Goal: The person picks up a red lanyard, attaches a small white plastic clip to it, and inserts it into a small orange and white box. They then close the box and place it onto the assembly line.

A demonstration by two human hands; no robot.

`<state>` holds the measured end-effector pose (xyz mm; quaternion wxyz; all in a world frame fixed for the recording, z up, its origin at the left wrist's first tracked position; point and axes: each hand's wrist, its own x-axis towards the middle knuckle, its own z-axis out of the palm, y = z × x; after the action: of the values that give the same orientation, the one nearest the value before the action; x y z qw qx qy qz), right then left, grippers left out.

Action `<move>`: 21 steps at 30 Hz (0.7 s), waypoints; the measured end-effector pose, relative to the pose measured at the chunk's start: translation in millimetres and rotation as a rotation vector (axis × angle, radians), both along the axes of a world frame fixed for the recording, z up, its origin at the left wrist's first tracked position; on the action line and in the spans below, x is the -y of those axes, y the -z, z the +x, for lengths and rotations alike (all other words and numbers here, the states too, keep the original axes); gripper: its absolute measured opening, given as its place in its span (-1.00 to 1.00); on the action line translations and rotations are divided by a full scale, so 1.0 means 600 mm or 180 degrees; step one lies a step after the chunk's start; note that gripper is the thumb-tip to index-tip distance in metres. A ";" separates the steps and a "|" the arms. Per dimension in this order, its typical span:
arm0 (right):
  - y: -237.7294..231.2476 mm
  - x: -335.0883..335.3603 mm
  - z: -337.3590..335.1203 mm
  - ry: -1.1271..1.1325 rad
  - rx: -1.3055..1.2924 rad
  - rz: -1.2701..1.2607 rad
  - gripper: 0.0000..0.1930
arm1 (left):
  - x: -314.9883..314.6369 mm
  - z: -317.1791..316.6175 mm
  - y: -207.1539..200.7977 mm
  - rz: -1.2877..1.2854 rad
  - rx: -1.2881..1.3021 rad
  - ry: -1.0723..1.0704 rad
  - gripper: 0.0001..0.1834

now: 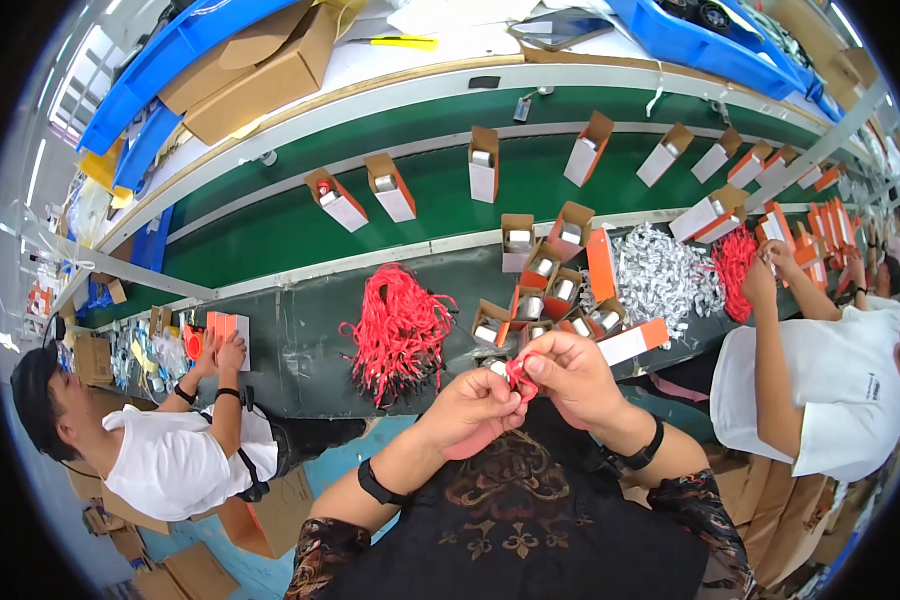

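"Where's that red strap (522,377)?"

"In front of the wearer's chest, between left hand (473,408) and right hand (576,374), each pinching it with thumb and fingertips."

"What could go wrong?"

"Being so thin, it might slip or knot. The strands in the nearer red heap (395,330) look tangled, so pulling one could snag others."

"Counts?"

"One strap held, two red heaps, one silvery heap (662,275), roughly nine open boxes (517,262) clustered nearby."
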<state>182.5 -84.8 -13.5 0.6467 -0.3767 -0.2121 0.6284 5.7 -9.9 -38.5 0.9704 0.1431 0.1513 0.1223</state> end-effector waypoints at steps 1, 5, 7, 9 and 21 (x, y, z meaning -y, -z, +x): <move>0.005 0.000 0.003 -0.0018 -0.0003 -0.0022 -0.88 | -0.003 -0.004 0.005 -0.0022 -0.0003 -0.0018 -0.84; 0.022 0.011 0.029 -0.0941 -0.0421 -0.0165 -0.87 | -0.012 -0.017 0.004 -0.0200 -0.0048 0.0473 -0.91; 0.023 0.019 0.037 -0.1625 0.0255 0.0309 -0.88 | -0.004 -0.026 0.009 -0.0224 -0.0073 0.0711 -0.88; 0.018 0.027 0.045 -0.2174 0.0256 0.0251 -0.89 | 0.006 -0.035 0.022 0.0494 0.0010 0.1034 -0.82; 0.015 -0.001 -0.040 -0.0607 0.4944 0.0843 -0.85 | 0.007 -0.054 0.012 0.2241 -0.1089 0.0009 -0.06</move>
<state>158.2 -84.4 -22.8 0.2966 -0.6075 -0.7069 0.2080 -26.8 -13.9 -45.8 0.8229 0.4858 0.2594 0.1397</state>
